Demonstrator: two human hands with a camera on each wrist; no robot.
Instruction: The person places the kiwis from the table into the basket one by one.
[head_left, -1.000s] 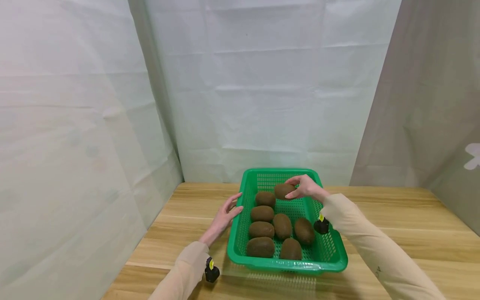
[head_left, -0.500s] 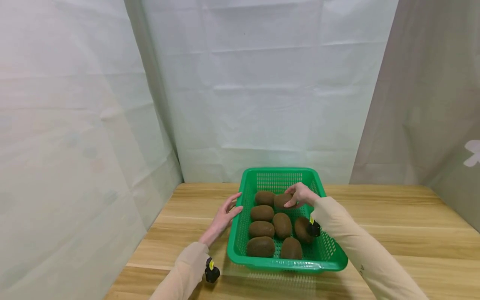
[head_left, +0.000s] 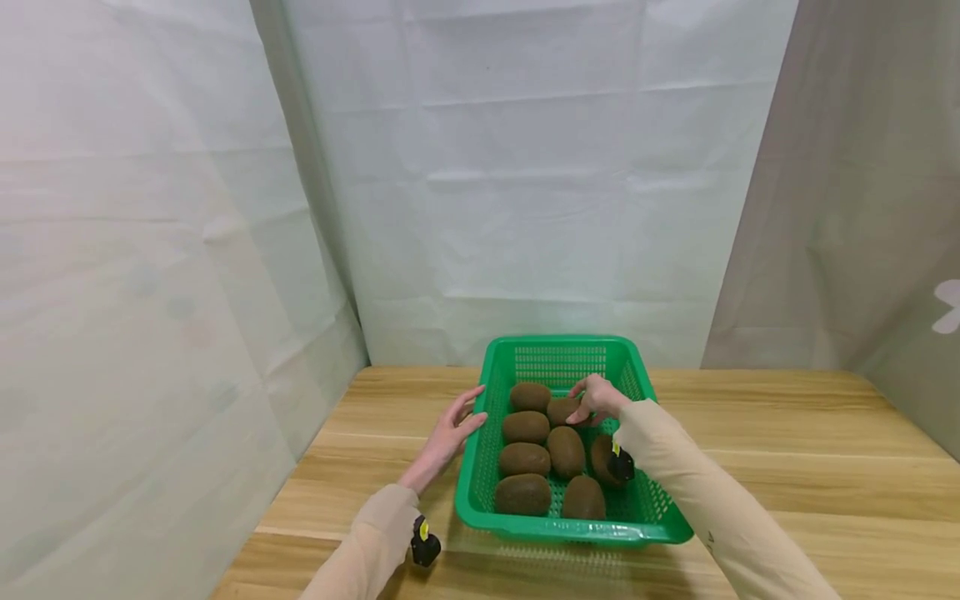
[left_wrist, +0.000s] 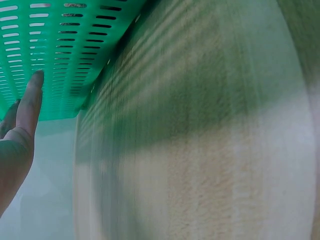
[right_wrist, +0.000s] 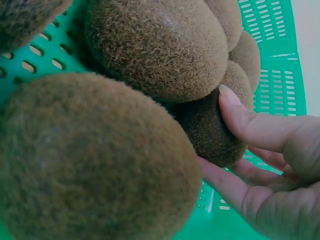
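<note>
In the head view, my right hand (head_left: 597,400) reaches down inside a green slotted plastic basket (head_left: 558,340) and grips a brown fuzzy kiwifruit (head_left: 564,412). Thumb and fingers straddle this kiwifruit (right_wrist: 212,132) in the right wrist view, low among the others. It lies right of the kiwifruit (head_left: 530,397) at the back of the left column. My left hand (head_left: 452,425) rests against the basket's left side, its fingers loosely extended and holding nothing. The left wrist view shows a finger (left_wrist: 31,102) along the slotted wall (left_wrist: 60,55).
Several more kiwifruit (head_left: 524,460) lie in the basket, a column along the left and others in the middle and front. One (head_left: 603,458) is partly hidden behind my right wrist camera (head_left: 621,465). The wooden table (head_left: 787,433) ends at a pale cloth backdrop (head_left: 525,208).
My right hand has lowered the kiwifruit from near the basket's back into the row beside another one, moving down and slightly toward me. The left hand has stayed put.
</note>
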